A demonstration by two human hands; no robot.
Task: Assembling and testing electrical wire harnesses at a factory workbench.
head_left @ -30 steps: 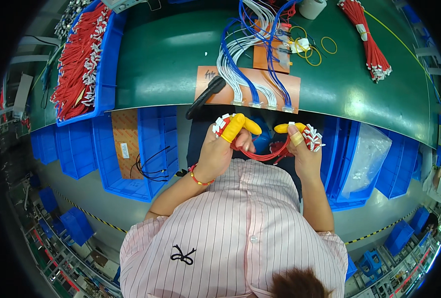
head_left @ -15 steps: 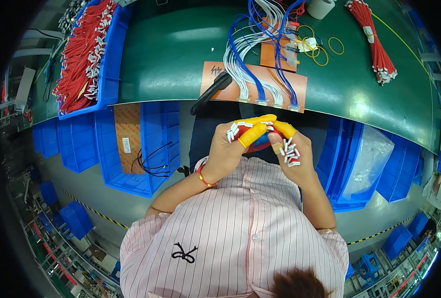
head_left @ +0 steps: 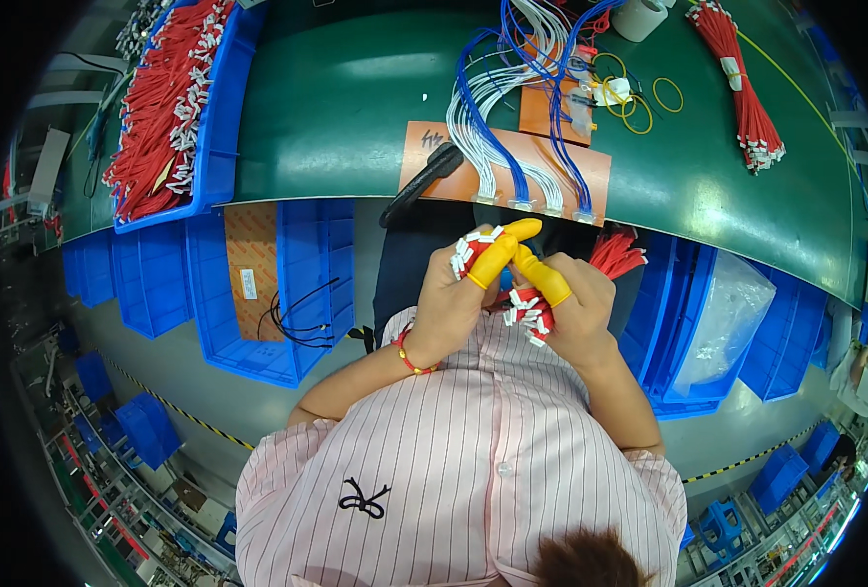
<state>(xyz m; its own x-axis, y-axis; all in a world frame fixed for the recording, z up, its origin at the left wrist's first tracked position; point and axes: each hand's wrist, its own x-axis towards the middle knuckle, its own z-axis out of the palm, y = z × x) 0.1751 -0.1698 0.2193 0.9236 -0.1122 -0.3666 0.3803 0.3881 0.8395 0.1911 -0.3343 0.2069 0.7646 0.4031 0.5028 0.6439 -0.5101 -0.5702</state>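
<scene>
Just off the near edge of the workbench, both my hands are closed around bunches of red wires tipped with small white connectors. My left hand (head_left: 446,318) grips one bunch of red wires (head_left: 470,250), its white tips showing above the thumb. In my right hand (head_left: 583,311) is another bunch of red wires (head_left: 530,313), its connectors pointing toward my chest. Red wire tails (head_left: 618,252) stick out beyond the right hand's knuckles. Yellow finger cots (head_left: 544,278) cover some digits on both hands, and those digits nearly meet. Parts of the bunches are hidden by my fingers.
A blue bin (head_left: 221,147) heaped with red wires stands on the green bench (head_left: 336,127) at left. Ahead, white and blue cables (head_left: 483,157) end at an orange board (head_left: 424,147) beside a black strap-like piece (head_left: 419,186). A tied red bundle (head_left: 742,93) lies far right.
My right hand has turned, swinging its connectors from its outer side to the gap between the hands. Red tails now show past its knuckles. The left hand has shifted only slightly.
</scene>
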